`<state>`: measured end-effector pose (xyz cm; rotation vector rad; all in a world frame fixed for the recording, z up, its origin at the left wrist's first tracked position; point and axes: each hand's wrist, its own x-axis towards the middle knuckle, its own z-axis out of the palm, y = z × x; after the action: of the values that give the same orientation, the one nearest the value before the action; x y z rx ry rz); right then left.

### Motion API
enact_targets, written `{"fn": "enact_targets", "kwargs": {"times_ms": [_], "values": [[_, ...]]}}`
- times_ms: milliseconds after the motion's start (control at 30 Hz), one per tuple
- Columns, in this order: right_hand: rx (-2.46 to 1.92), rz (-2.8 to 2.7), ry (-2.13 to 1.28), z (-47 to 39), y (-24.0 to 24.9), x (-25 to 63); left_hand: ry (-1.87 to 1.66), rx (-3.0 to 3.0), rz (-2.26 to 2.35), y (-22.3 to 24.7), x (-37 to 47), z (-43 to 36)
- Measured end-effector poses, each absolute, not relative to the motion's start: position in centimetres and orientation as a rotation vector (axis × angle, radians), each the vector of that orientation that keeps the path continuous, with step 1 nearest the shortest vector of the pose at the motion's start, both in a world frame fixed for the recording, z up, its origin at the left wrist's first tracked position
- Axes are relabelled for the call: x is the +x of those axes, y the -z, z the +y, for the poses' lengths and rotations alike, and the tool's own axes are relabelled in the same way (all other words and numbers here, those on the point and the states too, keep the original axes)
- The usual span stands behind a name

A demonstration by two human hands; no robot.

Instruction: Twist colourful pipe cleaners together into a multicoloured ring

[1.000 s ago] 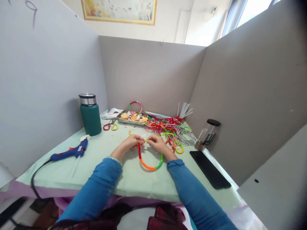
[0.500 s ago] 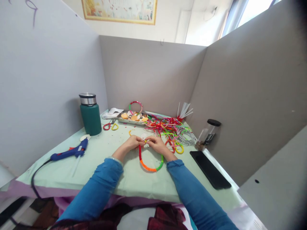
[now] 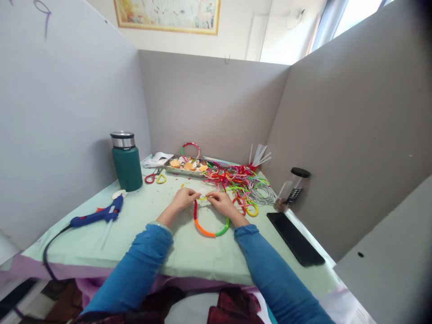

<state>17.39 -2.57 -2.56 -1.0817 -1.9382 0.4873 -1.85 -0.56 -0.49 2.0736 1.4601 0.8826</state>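
A ring wrapped in fuzzy pipe cleaner [image 3: 205, 233], red on the left, orange at the bottom and green on the right, hangs low over the table between my hands. My left hand [image 3: 184, 199] pinches it at the upper left, above the red part. A short yellow pipe cleaner [image 3: 202, 197] shows across the gap between my fingertips. At its other side my right hand [image 3: 221, 203] is closed in a pinch on the yellow piece, close to the top of the ring. The fingers partly hide how the yellow piece meets the ring.
Behind my hands lie a heap of pipe cleaners [image 3: 232, 175] and a metal tray [image 3: 185, 172] of shells and discs. Scissors [image 3: 161, 179], a green bottle [image 3: 127, 166] and a blue glue gun [image 3: 97, 217] with its cord stand left. A black phone [image 3: 295, 238] and a jar [image 3: 297, 186] are right.
My fingertips have drawn apart a little, the left hand shifting leftward, and more yellow shows between them. The ring's bottom sits slightly higher and further left.
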Motion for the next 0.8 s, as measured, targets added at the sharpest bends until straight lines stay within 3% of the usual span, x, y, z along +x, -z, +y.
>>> {"fn": "enact_targets", "kwargs": {"times_ms": [467, 800], "values": [[-1.099, -1.957, -0.466, -2.26, 2.86, 17.42, -0.746, 2.409, 1.329, 0.97, -1.38, -0.55], [-1.021, -2.015, -0.567, -2.36, 2.76, 17.35, -0.965, 2.420, 1.196, 0.55, -1.33, -1.10]]}}
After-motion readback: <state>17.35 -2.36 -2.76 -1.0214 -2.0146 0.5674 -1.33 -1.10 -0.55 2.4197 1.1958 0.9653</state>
